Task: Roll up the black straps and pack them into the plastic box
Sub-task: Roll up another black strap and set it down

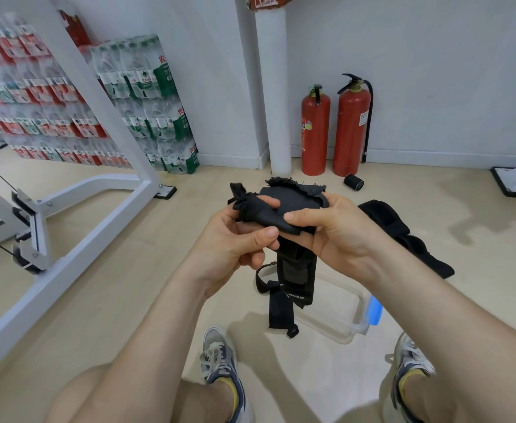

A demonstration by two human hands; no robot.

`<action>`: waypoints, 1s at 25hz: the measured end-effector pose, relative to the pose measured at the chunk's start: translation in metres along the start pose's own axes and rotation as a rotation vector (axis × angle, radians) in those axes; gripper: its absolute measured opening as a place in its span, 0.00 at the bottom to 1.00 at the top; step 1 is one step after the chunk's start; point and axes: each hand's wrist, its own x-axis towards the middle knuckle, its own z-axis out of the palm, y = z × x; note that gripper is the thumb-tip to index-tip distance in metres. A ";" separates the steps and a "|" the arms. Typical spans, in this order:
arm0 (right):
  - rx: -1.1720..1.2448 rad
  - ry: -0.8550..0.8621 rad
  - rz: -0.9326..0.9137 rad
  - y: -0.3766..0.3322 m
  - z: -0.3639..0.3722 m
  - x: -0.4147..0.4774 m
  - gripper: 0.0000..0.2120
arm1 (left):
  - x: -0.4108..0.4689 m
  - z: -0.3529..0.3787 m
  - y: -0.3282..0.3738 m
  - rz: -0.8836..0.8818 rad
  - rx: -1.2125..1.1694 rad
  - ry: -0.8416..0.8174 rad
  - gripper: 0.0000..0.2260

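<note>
The plastic box (336, 312) sits on the floor at five o'clock from the hands, and a loose strap (409, 236) lies at three. The right hand (333, 227) and left hand (235, 236) pinch a bunched black strap (281, 209), whose tail hangs over the box. A rolled strap (353, 181) lies at one.

Black strap (281, 209): matt woven cloth, fuzzy, top edge frayed. Second strap (403, 236) on the floor looks like the same matt fabric. Plastic box (346, 334): clear, smooth, glossy, with a blue plastic latch (375, 311). Floor (122, 285): pale wood-look planks, smooth, low sheen (laminate or real wood, can't tell from here). Rack frame (52, 290): white painted metal, semi-gloss. Fire extinguishers (315, 132): red painted metal, glossy. Bottle packs (146, 102): shiny clear shrink film.
</note>
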 end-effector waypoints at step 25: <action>0.109 0.137 -0.210 0.005 0.002 0.005 0.15 | 0.005 0.012 -0.006 0.047 -0.086 0.223 0.13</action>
